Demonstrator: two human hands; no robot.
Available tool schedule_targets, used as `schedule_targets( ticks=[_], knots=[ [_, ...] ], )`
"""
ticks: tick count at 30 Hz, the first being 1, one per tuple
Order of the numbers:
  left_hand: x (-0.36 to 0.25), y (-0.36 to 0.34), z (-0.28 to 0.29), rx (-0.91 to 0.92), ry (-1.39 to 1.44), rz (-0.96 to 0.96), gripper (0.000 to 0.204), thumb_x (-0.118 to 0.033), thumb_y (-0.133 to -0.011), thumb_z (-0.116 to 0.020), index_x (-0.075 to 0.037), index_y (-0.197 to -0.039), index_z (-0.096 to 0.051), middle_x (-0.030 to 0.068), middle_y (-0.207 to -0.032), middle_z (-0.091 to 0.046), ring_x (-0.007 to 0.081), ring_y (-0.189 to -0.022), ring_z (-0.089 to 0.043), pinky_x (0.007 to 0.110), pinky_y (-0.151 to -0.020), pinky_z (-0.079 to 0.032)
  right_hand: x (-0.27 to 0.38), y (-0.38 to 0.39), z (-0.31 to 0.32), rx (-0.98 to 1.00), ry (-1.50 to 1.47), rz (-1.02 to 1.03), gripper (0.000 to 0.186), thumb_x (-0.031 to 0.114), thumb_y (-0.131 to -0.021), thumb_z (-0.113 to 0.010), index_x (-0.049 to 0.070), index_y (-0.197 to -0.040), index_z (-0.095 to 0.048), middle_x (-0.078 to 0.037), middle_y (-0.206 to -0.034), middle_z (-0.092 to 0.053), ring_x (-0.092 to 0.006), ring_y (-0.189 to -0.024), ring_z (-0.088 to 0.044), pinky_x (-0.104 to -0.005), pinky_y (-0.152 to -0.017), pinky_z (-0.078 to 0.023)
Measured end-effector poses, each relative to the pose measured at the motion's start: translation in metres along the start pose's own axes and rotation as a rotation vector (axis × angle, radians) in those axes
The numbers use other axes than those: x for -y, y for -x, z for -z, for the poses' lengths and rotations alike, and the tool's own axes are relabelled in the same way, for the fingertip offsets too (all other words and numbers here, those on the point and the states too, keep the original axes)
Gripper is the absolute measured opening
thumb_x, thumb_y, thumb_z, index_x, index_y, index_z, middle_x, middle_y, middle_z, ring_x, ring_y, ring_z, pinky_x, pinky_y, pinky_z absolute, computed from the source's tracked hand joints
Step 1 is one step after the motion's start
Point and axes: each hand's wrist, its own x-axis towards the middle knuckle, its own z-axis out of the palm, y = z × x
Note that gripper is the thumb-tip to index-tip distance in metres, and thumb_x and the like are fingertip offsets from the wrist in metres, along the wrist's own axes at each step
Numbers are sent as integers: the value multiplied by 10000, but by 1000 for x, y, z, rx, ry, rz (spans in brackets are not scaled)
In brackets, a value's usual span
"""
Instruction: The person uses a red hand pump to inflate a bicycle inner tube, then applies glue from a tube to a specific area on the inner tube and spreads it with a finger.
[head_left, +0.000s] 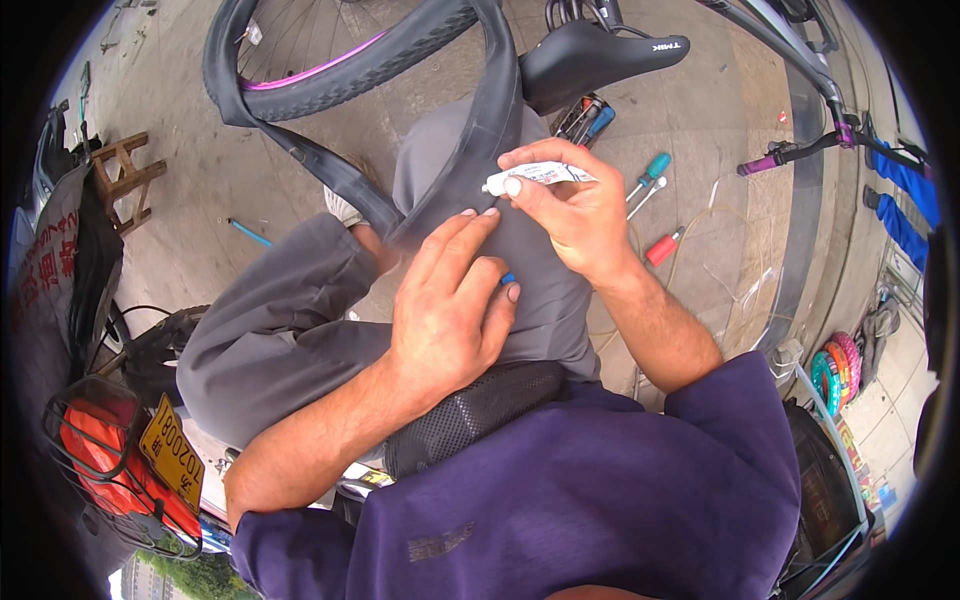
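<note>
1. Black inner tube lies draped over the person's grey-trousered knee, below the bike saddle.
2. Step, prob.: glue onto the tube; next calls for steady squeeze at the spot under the nozzle.
3. Right hand closed round a small white glue tube, nozzle twd rubber.
4. Left hand half-curled, fingertips pressing the tube flat; a small blue cap betw. fingers.
5. Screwdrivers on pavement nearby.

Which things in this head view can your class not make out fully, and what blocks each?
- Tube nozzle: head view, covered by right hand.
- Inner tube spot on the knee: under left hand fingertips.
- Small blue item: mostly hidden in left hand.
- Wheel: cut off by top edge.
- Screwdrivers: tips too small.
</note>
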Motion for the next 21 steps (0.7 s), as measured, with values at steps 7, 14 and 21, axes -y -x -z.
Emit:
schedule_targets(
  ticks=[7, 14, 21],
  knots=[
    [-1, 1, -2, -28, 23, -17, 215, -35, -795, -757, 0, -974, -643, 222, -1378, -599, 432, -1276, -566, 500, -1019, -508, 0, 5, 1, -30, 22, -8, 200, -24, -963, -689, -52, -1161, -686, -88, -1081, -728, -130, -985, -700, -261, -846, -580],
    [-2, 3, -2, -26, 7, -16, 212, -38, -793, -760, 5, -966, -645, 229, -1378, -598, 433, -1269, -568, 498, -1015, -511, -2, 6, 1, -16, 39, 15, 207, -9, -962, -701, -51, -1163, -679, -99, -1090, -726, -131, -999, -701, -267, -855, -578],
    [-3, 2, 0, -17, 15, -6, 202, -39, -798, -757, 4, -963, -649, 232, -1375, -602, 432, -1270, -570, 499, -1017, -509, 0, 5, -1, -9, 158, 119, 187, -21, -934, -705, -41, -1119, -697, -78, -1038, -718, -127, -974, -694, -272, -836, -565]
  ],
)
